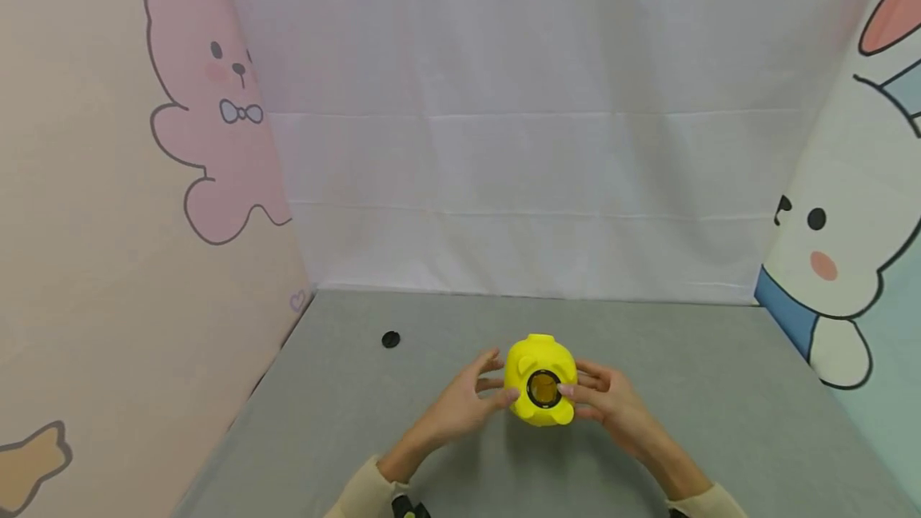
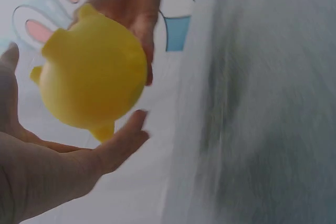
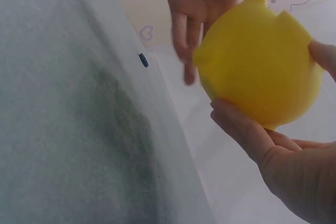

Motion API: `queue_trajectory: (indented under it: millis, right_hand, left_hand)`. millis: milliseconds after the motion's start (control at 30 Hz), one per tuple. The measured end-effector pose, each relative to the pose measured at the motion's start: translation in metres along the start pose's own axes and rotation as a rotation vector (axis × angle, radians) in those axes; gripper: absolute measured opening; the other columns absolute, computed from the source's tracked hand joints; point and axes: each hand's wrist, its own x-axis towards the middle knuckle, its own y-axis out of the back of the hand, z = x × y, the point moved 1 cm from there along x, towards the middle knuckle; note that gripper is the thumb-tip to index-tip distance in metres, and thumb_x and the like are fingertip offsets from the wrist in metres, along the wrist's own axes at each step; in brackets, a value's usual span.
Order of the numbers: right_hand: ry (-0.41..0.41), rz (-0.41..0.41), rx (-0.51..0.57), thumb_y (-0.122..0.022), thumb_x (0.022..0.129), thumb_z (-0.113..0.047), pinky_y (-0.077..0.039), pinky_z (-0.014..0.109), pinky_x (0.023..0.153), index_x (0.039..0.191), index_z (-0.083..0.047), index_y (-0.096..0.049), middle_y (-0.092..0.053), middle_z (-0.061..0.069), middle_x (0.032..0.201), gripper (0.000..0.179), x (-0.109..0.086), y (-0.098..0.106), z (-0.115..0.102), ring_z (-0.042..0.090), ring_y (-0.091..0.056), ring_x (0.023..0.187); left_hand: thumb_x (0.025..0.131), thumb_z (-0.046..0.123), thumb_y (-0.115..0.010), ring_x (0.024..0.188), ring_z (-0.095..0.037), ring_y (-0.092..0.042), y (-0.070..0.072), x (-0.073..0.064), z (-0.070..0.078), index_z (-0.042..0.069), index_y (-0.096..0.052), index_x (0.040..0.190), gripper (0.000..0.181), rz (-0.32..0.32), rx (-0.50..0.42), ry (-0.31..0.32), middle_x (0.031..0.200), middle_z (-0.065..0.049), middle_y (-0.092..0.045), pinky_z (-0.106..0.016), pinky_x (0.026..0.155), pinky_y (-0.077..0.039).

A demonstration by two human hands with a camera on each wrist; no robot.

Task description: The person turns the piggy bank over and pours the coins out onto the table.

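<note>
Yellow toy: I have the yellow toy (image 1: pixel 525 366), round with stubby bumps, up in the air above the counter (image 1: pixel 345 422), between the two hands and toward the near side.
Hole: a round, black-rimmed hole (image 1: pixel 543 390) in the toy faces my head camera, and I see amber-brown inside it.
Right hand: the right hand (image 1: pixel 620 410) grips the toy from its right side, the thumb laid over the front at the hole's rim and the other fingers round the side and back.
Left hand: the left hand (image 1: pixel 460 402) is at the toy's left side, its fingers spread and loosely extended. From my head view the thumb tip overlaps the toy's edge; I cannot tell whether it presses there. My right wrist view shows these fingers pointing down beside the toy, somewhat blurred.
Black disc: a small black disc (image 1: pixel 391 339) lies on the counter, beyond the left hand and well apart from the toy.
Sleeves: both sleeves (image 1: pixel 363 492) are cream, and something black shows at each cuff.
Surroundings: a creased white cloth (image 1: pixel 504 142) hangs behind the counter, with a pink rabbit (image 1: pixel 205 74) drawn on the left wall and a white rabbit (image 1: pixel 852 254) on the right.
</note>
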Motion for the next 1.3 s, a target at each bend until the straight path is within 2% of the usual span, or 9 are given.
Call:
queue_trajectory:
  millis: [100,200,300,400,533,800,1000,1133,1300]
  right_hand:
    - [-0.001,0.027,-0.033,-0.068,0.102,-0.02,-0.064,0.035,0.095,0.16,0.012,-0.025,-0.051,0.033,0.154,0.079,0.001,0.001,0.001,0.027,-0.072,0.122]
    - [0.009,0.039,-0.074,-0.072,0.099,-0.02,-0.065,0.037,0.094,0.16,0.01,-0.029,-0.052,0.034,0.153,0.081,0.001,0.0,0.003,0.032,-0.071,0.123]
    - [0.023,0.028,-0.112,-0.075,0.097,-0.02,-0.065,0.037,0.092,0.16,0.008,-0.032,-0.053,0.035,0.151,0.082,0.001,0.0,0.004,0.038,-0.071,0.122]
    - [0.03,0.006,-0.132,-0.075,0.097,-0.02,-0.066,0.037,0.091,0.16,0.007,-0.032,-0.053,0.036,0.151,0.082,0.0,-0.001,0.007,0.041,-0.071,0.122]
    - [0.019,-0.007,-0.141,-0.075,0.097,-0.021,-0.065,0.037,0.092,0.161,0.006,-0.03,-0.051,0.035,0.153,0.083,0.0,-0.002,0.01,0.041,-0.069,0.126]
    - [0.011,-0.041,-0.161,-0.075,0.097,-0.02,-0.063,0.036,0.097,0.163,0.006,-0.025,-0.044,0.037,0.157,0.087,0.001,-0.003,0.014,0.045,-0.062,0.134]
    - [0.022,-0.118,-0.195,-0.068,0.103,-0.021,-0.062,0.038,0.101,0.163,0.006,-0.024,-0.036,0.038,0.161,0.079,0.002,0.005,0.008,0.047,-0.057,0.139]
    - [-0.004,-0.123,-0.199,-0.055,0.111,-0.029,-0.062,0.041,0.101,0.161,0.007,-0.028,-0.033,0.036,0.163,0.067,0.003,0.007,0.003,0.039,-0.059,0.136]
    - [-0.068,-0.103,-0.112,-0.042,0.115,-0.038,-0.063,0.047,0.099,0.159,0.014,-0.025,-0.037,0.039,0.159,0.071,0.003,0.005,0.002,0.034,-0.069,0.125]
  left_hand:
    - [0.103,0.059,-0.059,0.125,-0.039,-0.069,-0.001,0.004,-0.001,-0.004,-0.04,0.158,0.086,-0.052,-0.174,0.102,0.153,-0.025,-0.054,-0.052,0.097,-0.063]
    - [0.103,0.063,-0.054,0.109,-0.037,-0.076,-0.003,0.008,-0.004,-0.005,-0.053,0.147,0.081,-0.116,-0.324,0.171,0.138,-0.023,-0.066,-0.051,0.091,-0.065]
    - [0.1,0.069,-0.055,0.097,-0.033,-0.08,-0.006,0.01,-0.006,-0.004,-0.059,0.139,0.082,-0.124,-0.356,0.217,0.124,-0.02,-0.072,-0.043,0.081,-0.067]
    - [0.098,0.069,-0.058,0.094,-0.032,-0.08,-0.009,0.011,-0.008,-0.003,-0.061,0.136,0.082,-0.117,-0.39,0.235,0.123,-0.023,-0.072,-0.039,0.077,-0.068]
    - [0.099,0.066,-0.061,0.094,-0.031,-0.08,-0.011,0.012,-0.01,-0.003,-0.061,0.136,0.078,-0.105,-0.438,0.258,0.125,-0.026,-0.07,-0.042,0.078,-0.068]
    - [0.096,0.064,-0.065,0.084,-0.026,-0.079,-0.011,0.012,-0.013,-0.003,-0.066,0.128,0.075,-0.053,-0.418,0.28,0.114,-0.02,-0.072,-0.035,0.07,-0.068]
    - [0.098,0.056,-0.067,0.079,-0.022,-0.079,-0.007,0.011,-0.014,-0.005,-0.067,0.129,0.068,-0.037,-0.39,0.24,0.116,-0.017,-0.073,-0.03,0.068,-0.066]
    - [0.097,0.049,-0.073,0.087,-0.022,-0.078,-0.005,0.01,-0.015,-0.003,-0.065,0.135,0.065,-0.006,-0.344,0.201,0.118,-0.014,-0.075,-0.033,0.074,-0.067]
    - [0.094,0.036,-0.079,0.105,-0.022,-0.075,-0.004,0.01,-0.016,0.002,-0.06,0.144,0.063,0.0,-0.296,0.123,0.131,-0.013,-0.072,-0.038,0.085,-0.066]
